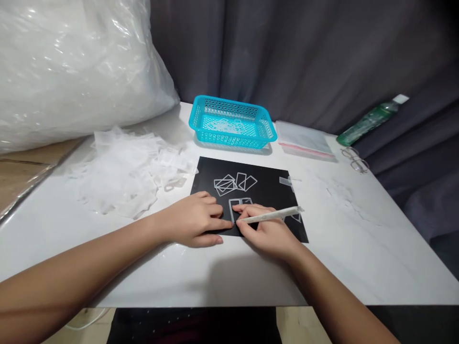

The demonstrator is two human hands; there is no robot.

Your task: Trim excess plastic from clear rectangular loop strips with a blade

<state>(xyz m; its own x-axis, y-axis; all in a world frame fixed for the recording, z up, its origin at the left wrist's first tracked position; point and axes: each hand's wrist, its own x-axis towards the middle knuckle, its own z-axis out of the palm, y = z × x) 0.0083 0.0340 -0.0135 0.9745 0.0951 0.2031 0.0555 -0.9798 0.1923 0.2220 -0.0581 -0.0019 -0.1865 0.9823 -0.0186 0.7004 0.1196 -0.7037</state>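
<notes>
A black mat (267, 184) lies on the white table. On it sit a small heap of thin clear rectangular frames (234, 183) and one frame (239, 204) lying apart just in front of my fingers. My left hand (195, 220) rests flat at the mat's near edge, its fingertips pressing beside that frame. My right hand (267, 229) grips a slim white stick tool (272, 215) like a pen, its tip down at the frame's lower left corner. A small clear strip (287, 181) lies at the mat's right edge.
A turquoise basket (233, 122) with several clear pieces stands behind the mat. A heap of white scraps (125, 174) lies left, a big clear plastic bag (71, 67) behind it. A zip bag (303, 138), a green bottle (369, 119) and eyeglasses (353, 158) sit at the right.
</notes>
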